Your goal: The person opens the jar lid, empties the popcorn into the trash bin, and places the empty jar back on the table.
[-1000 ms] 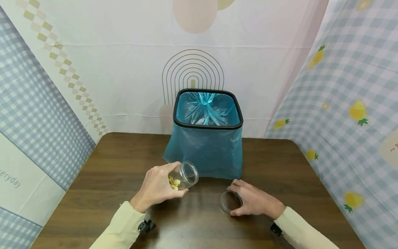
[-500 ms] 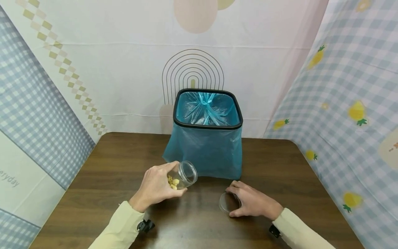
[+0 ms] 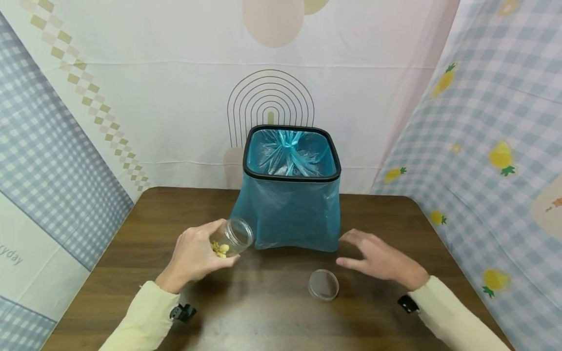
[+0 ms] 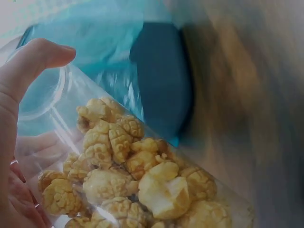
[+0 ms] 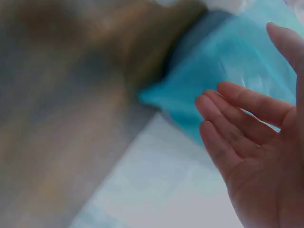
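Note:
My left hand (image 3: pixel 193 253) grips a clear jar (image 3: pixel 237 236) around its side, tilted with its uncovered mouth toward the right. Caramel popcorn (image 4: pixel 114 175) lies inside the jar, seen close in the left wrist view. A round clear lid (image 3: pixel 323 284) rests flat on the table between the hands. My right hand (image 3: pixel 379 256) is above the table, to the right of the lid and apart from it. In the right wrist view its fingers (image 5: pixel 237 118) are loosely extended with nothing between them.
A bin with a black rim (image 3: pixel 291 178) and a blue bag liner (image 3: pixel 296 214) stands on the brown wooden table (image 3: pixel 175 209), beyond both hands. The liner is knotted inside the bin. Patterned cloth (image 3: pixel 483 161) hangs around the table.
My right hand has let go of the lid and moved away to the right and farther back. The left hand has shifted left with the jar, still tilted.

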The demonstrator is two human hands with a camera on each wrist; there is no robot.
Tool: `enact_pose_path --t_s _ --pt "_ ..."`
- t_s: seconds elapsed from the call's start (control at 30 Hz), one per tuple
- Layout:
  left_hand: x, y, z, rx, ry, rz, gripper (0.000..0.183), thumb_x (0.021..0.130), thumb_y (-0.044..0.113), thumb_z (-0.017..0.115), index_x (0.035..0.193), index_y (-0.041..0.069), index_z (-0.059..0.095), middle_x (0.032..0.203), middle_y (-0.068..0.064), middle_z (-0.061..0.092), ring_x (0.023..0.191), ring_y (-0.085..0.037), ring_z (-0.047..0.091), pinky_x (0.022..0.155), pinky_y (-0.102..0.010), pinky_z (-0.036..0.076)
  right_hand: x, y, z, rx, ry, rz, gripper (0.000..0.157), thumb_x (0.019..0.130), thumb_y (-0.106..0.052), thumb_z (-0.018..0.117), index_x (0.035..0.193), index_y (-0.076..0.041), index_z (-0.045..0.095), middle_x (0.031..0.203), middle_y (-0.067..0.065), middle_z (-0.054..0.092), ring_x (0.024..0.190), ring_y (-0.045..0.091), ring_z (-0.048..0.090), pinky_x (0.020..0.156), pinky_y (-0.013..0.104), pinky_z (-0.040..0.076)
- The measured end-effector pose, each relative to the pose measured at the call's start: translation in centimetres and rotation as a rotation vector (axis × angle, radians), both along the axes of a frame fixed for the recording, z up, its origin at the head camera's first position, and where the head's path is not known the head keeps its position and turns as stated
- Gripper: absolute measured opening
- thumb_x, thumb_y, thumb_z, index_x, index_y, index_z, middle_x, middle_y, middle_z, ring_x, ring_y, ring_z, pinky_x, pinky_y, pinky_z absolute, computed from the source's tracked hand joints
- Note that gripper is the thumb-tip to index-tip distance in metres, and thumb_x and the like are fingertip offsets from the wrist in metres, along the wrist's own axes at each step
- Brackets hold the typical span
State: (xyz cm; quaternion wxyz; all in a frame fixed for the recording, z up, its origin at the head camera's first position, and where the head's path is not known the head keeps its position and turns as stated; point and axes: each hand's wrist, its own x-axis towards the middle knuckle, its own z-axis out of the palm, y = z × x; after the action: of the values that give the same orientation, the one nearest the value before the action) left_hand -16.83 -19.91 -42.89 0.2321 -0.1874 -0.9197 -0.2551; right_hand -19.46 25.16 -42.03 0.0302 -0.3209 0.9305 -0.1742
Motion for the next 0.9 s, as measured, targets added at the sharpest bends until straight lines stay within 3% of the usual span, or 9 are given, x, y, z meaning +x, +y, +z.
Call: enact_pose_path --t_s 0.17,0.27,0.5,0.7,0.8,0.9 --pt "-0.9 -2.7 2.2 -0.044 0.005 0.052 0.069 0.06 0.044 0.098 0.116 0.013 0.074 0.092 -0.002 0.079 0.072 -0.017 0.069 0.061 -0.038 0.054 -1.2 0.9 4.5 0.007 0.08 -0.123 0.069 0.103 -0.051 0.063 0.147 0.002 0.055 0.147 0.022 0.06 0.136 0.042 0.059 0.111 0.062 0.048" --pt "-1.5 -4.2 4.1 -0.064 0.044 0.076 0.069 0.06 0.04 0.098 0.118 0.01 0.074 0.092 -0.005 0.08 0.071 -0.02 0.069 0.058 -0.041 0.053 -2.2 0.8 7.5 0.004 0.111 -0.162 0.072 0.106 -0.052 0.058 0.156 -0.001 0.046 0.158 0.023 0.052 0.144 0.045 0.051 0.117 0.065 0.041" --pt "-3.2 -5.6 8.4 -0.089 0.165 0.07 0.06 0.06 0.034 0.098 0.108 0.009 0.071 0.079 -0.006 0.074 0.061 -0.02 0.062 0.053 -0.035 0.048 -4.2 -1.2 13.2 0.017 0.118 -0.238 0.083 0.107 -0.061 0.047 0.17 -0.016 0.017 0.175 0.018 0.025 0.159 0.044 0.03 0.125 0.068 0.027" --pt "-5.0 -5.1 12.0 -0.135 0.205 0.053 0.052 0.064 0.036 0.096 0.099 0.008 0.07 0.09 -0.012 0.079 0.053 -0.018 0.054 0.048 -0.032 0.042 -6.1 -3.1 14.7 0.11 0.136 -0.213 0.091 0.104 -0.072 0.038 0.171 -0.021 0.003 0.18 0.005 0.005 0.166 0.037 0.014 0.13 0.064 0.018" --pt "-5.7 -4.6 13.7 -0.161 0.205 0.053 0.052 0.065 0.038 0.096 0.098 0.008 0.069 0.094 -0.014 0.08 0.052 -0.018 0.05 0.048 -0.032 0.042 -6.9 -4.0 14.7 0.138 0.172 -0.179 0.092 0.104 -0.072 0.036 0.171 -0.018 0.005 0.18 0.007 0.004 0.166 0.036 0.012 0.131 0.062 0.016" --pt "-6.3 -4.0 15.1 -0.199 0.21 0.06 0.055 0.065 0.04 0.096 0.099 0.008 0.069 0.096 -0.014 0.079 0.056 -0.023 0.056 0.049 -0.037 0.046 -7.5 -4.6 14.5 0.168 0.208 -0.158 0.091 0.106 -0.07 0.035 0.171 -0.013 0.008 0.18 0.011 0.006 0.166 0.036 0.011 0.133 0.06 0.014"
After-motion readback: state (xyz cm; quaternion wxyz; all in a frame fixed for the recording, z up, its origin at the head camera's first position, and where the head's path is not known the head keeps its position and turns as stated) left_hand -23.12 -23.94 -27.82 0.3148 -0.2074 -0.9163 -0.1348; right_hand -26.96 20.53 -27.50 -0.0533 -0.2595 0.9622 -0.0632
